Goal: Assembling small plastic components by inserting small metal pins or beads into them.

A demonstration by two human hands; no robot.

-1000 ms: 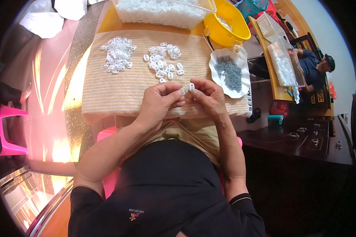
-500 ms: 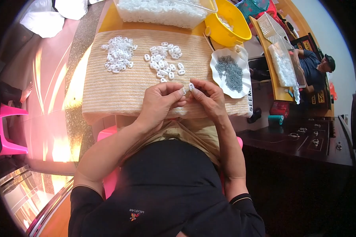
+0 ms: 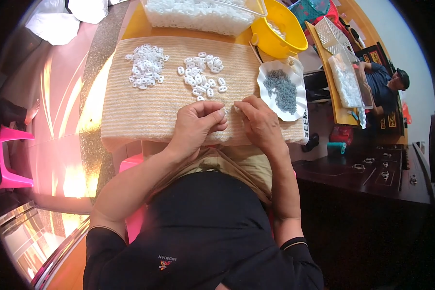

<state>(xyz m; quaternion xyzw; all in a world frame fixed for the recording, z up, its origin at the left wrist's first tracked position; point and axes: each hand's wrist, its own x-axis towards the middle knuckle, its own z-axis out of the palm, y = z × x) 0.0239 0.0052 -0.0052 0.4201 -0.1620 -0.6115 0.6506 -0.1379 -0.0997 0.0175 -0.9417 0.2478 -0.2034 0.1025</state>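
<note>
My left hand (image 3: 196,124) is closed over the near part of the cloth-covered table, thumb and forefinger pinched on a small white plastic piece that barely shows at their tips. Close to its right, my right hand (image 3: 262,123) is turned back upward with its fingertips drawn together. Whatever those fingers hold is hidden. Beyond the hands lies a loose group of white oval pieces with two holes (image 3: 197,79). Farther left is a heap of small white plastic pieces (image 3: 145,66). A white wavy-edged dish (image 3: 291,115) of tiny grey parts stands right of my right hand.
A clear bin (image 3: 198,26) of white pieces and a yellow basin (image 3: 287,43) stand at the far side. Striped cloth (image 3: 130,113) covers the table. At right, another person (image 3: 384,82) sits by a second table with a clear bin. A pink stool (image 3: 9,159) stands at left.
My right hand has rolled palm-down, its fingertips drawn slightly back from the left hand. The white oval piece seen in it before is out of sight. My left hand has barely moved.
</note>
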